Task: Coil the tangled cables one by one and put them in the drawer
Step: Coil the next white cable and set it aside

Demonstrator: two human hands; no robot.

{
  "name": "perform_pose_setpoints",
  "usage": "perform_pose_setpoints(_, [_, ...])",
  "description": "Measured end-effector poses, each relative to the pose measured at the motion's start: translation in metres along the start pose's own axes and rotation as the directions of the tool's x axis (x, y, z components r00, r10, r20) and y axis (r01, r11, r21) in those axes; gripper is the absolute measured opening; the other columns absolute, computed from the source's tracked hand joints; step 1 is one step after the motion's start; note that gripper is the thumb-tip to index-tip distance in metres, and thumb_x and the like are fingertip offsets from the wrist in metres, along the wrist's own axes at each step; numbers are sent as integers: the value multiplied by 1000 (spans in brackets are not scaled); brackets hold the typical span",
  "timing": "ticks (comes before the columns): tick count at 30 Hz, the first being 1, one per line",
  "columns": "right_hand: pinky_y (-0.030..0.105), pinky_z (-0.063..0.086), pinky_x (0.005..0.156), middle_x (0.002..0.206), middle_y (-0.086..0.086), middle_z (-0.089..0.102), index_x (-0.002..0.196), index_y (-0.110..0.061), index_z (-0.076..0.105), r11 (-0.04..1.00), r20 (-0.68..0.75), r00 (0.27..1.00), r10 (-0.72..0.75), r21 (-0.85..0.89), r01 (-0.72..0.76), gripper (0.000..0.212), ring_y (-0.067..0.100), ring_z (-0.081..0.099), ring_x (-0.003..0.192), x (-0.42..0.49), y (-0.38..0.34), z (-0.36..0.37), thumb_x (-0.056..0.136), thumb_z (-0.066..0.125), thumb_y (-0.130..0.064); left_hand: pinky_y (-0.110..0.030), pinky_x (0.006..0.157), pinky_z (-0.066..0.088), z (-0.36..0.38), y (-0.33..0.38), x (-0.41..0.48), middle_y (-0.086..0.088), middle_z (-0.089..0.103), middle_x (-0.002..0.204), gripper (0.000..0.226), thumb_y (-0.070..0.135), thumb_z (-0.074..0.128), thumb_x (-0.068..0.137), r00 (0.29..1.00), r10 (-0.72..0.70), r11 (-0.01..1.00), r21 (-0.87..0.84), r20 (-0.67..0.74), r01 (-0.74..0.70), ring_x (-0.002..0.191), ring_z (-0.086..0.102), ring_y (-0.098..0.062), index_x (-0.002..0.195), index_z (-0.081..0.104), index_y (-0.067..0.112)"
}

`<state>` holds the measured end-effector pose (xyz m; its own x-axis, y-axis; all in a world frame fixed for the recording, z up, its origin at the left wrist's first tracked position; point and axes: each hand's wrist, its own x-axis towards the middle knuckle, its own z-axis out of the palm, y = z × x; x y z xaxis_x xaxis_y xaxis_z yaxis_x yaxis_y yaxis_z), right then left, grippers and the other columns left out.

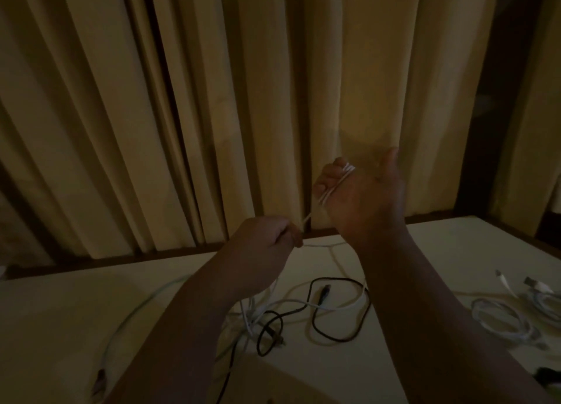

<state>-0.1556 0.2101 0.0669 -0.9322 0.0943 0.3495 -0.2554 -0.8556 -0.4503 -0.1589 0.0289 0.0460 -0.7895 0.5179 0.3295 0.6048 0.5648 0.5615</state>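
- Two hands are raised above a pale surface (455,252) in a dim room, a little apart from each other, with one white cable (318,204) stretched between them.
- The right hand (361,191) is the higher and farther one. Its fingers are curled, and several turns of the white cable are wound round it (the exact number of turns is too blurred to count).
- The left hand (267,239) is lower and to the left, pinching the same cable in closed fingers.
- From the left hand the cable drops into a tangle (252,315) on the surface, between the two forearms.
- In that tangle lie at least one black cable (337,279), looping widely, and several white strands.
- One pale cable (130,318) curves alone on the left.
- A bundle of coiled white cables (501,318) lies at the right edge.
- Cream curtains (212,100) hang behind.
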Motion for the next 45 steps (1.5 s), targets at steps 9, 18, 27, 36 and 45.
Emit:
perform_pose_setpoints(9, [32,47,67,71,-4,57,93,-14,60,312,-196,952,-235,-943,-117,51,11,52,66,11,5,-18,107,28,-50,-19,51,35,-10,11,-7,13,61,69,22,35,52,101,1000,-12,986,166,-2,12,57,54,3,85,68,32])
perform_pose_setpoints(18, [25,31,49,52,-4,47,60,-17,53,28,-185,909,373,-977,-211,84,12,38,48,-3,24,-14,84,11,-86,-30,66,52,-24,-14,1,9,71,82,23,34,54,101,931,162,972,217,-327,-93,74,62,-1,93,74,26])
perform_pose_setpoints(27, [21,8,40,45,-7,24,51,-24,30,728,216,771,599,-547,-413,70,10,11,41,-7,21,0,82,22,-85,-16,45,32,-14,-15,2,10,51,52,40,48,43,98,914,161,986,30,-371,-162,51,49,-8,77,65,21])
perform_pose_setpoints(36, [20,22,42,58,-7,30,66,-17,43,904,329,908,260,248,-348,71,6,25,49,-10,19,7,88,28,-83,-48,70,56,6,-3,7,-10,69,78,33,42,48,101,987,43,938,-332,-158,-94,72,65,-31,88,70,20])
perform_pose_setpoints(45, [32,37,66,71,2,40,79,-14,48,990,84,987,-141,2,141,72,16,41,64,-13,1,25,95,14,-75,-21,50,39,2,10,-2,5,56,57,35,35,47,105,976,-150,972,-156,160,176,41,46,-3,80,69,23])
